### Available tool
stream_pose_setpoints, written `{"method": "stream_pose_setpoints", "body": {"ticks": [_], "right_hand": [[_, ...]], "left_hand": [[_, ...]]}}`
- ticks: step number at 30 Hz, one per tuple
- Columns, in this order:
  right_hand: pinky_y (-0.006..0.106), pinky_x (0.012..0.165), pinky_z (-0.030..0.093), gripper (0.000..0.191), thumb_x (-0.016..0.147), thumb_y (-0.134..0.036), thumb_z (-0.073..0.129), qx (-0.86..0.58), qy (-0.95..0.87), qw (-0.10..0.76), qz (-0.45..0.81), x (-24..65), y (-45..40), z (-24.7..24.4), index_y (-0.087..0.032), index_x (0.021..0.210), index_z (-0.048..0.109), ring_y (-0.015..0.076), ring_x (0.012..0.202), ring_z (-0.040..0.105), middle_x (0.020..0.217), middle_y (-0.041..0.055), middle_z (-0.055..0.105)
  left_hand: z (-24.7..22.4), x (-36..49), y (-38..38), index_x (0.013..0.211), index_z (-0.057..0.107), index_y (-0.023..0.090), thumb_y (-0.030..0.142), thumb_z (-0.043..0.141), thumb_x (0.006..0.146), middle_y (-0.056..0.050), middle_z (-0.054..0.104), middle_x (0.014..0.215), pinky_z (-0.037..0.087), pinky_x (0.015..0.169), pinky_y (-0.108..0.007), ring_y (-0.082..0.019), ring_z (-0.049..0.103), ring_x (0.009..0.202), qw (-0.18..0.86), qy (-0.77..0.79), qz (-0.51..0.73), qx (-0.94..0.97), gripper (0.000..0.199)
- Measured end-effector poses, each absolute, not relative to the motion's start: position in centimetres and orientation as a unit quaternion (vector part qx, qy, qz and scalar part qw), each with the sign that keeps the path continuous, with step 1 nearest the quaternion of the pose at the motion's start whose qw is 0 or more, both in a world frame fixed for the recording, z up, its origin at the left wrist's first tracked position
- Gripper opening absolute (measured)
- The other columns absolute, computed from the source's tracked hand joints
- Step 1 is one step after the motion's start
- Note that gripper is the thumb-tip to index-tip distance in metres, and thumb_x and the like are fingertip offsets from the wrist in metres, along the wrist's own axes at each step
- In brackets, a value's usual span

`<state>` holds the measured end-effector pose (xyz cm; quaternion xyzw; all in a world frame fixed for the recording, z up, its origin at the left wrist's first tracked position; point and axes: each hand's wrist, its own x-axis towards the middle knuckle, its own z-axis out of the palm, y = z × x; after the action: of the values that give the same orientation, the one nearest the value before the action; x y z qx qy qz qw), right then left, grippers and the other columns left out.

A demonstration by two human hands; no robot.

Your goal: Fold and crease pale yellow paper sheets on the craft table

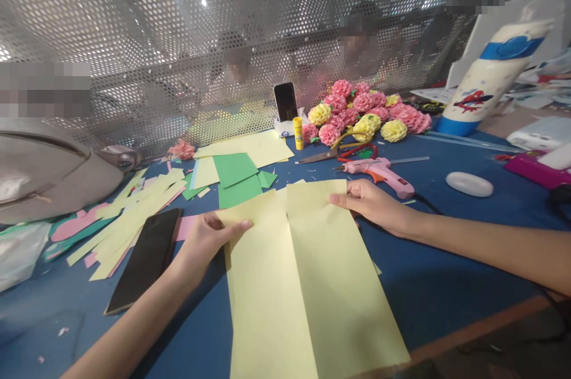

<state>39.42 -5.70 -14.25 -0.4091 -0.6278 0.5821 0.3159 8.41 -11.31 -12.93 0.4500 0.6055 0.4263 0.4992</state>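
Observation:
A large pale yellow paper sheet [263, 284] is spread between my hands, a lengthwise line down its middle and a short gap at the top of that line. My left hand [207, 239] pinches its upper left part, thumb on top. At the upper right corner, my right hand [366, 203] grips the same sheet between thumb and fingers. Just past the sheet lie green paper pieces [236, 171] and another yellow sheet [267, 147]. A pink glue gun [383, 174] rests beyond my right hand, close to scissors [321, 156].
Left of my left hand lie a dark phone [145, 260], yellow paper strips [129, 218] and a beige bag [53, 171]. Farther back are a glue stick [298, 134], an upright phone [285, 102] and paper flowers [357, 111]. A bottle [491, 78] and white oval object [469, 184] stand right.

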Motion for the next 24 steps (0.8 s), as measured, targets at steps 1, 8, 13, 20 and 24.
{"method": "stream_pose_setpoints", "body": {"ticks": [1, 8, 13, 20, 24], "right_hand": [[0.024, 0.050, 0.042, 0.041, 0.073, -0.056, 0.077, -0.400, -0.628, 0.311, 0.591, 39.46, -5.69, -14.22, -0.016, 0.080, 0.066, 0.0124, 0.053, 0.056, 0.067, 0.0001, 0.067], [0.022, 0.046, 0.040, 0.041, 0.064, -0.049, 0.085, -0.388, -0.672, 0.244, 0.582, 39.45, -5.72, -14.16, -0.014, 0.079, 0.071, 0.0102, 0.051, 0.052, 0.067, 0.0017, 0.068], [0.021, 0.042, 0.041, 0.045, 0.066, -0.051, 0.083, -0.392, -0.666, 0.269, 0.575, 39.35, -5.65, -14.15, -0.013, 0.089, 0.074, 0.0076, 0.046, 0.048, 0.071, 0.0034, 0.069], [0.021, 0.041, 0.040, 0.044, 0.064, -0.052, 0.084, -0.402, -0.666, 0.277, 0.564, 39.35, -5.65, -14.08, -0.013, 0.081, 0.072, 0.0078, 0.046, 0.046, 0.062, 0.0008, 0.064], [0.022, 0.043, 0.041, 0.043, 0.067, -0.052, 0.082, -0.403, -0.667, 0.279, 0.561, 39.36, -5.65, -14.05, -0.014, 0.083, 0.071, 0.0084, 0.046, 0.047, 0.063, 0.0009, 0.065]], "left_hand": [[-12.94, 8.40, -11.29, 0.081, 0.078, 0.015, 0.041, 0.093, 0.054, -0.010, 0.080, 0.082, 0.058, 0.063, -0.029, -0.026, 0.075, 0.071, 0.501, 0.604, 0.431, 0.446, 0.040], [-12.95, 8.33, -11.09, 0.093, 0.077, 0.016, 0.041, 0.089, 0.063, -0.008, 0.080, 0.089, 0.059, 0.069, -0.029, -0.022, 0.074, 0.072, 0.531, 0.548, 0.464, 0.450, 0.041], [-12.93, 8.21, -11.18, 0.084, 0.079, 0.014, 0.042, 0.090, 0.060, -0.011, 0.080, 0.089, 0.060, 0.071, -0.032, -0.028, 0.075, 0.081, 0.509, 0.581, 0.424, 0.473, 0.038], [-13.01, 8.10, -11.33, 0.083, 0.079, 0.015, 0.042, 0.089, 0.061, -0.009, 0.080, 0.083, 0.059, 0.070, -0.029, -0.026, 0.075, 0.079, 0.503, 0.587, 0.429, 0.468, 0.037], [-12.90, 8.02, -11.23, 0.083, 0.078, 0.013, 0.044, 0.087, 0.064, -0.012, 0.079, 0.088, 0.059, 0.069, -0.030, -0.026, 0.075, 0.077, 0.501, 0.586, 0.428, 0.471, 0.037]]}}
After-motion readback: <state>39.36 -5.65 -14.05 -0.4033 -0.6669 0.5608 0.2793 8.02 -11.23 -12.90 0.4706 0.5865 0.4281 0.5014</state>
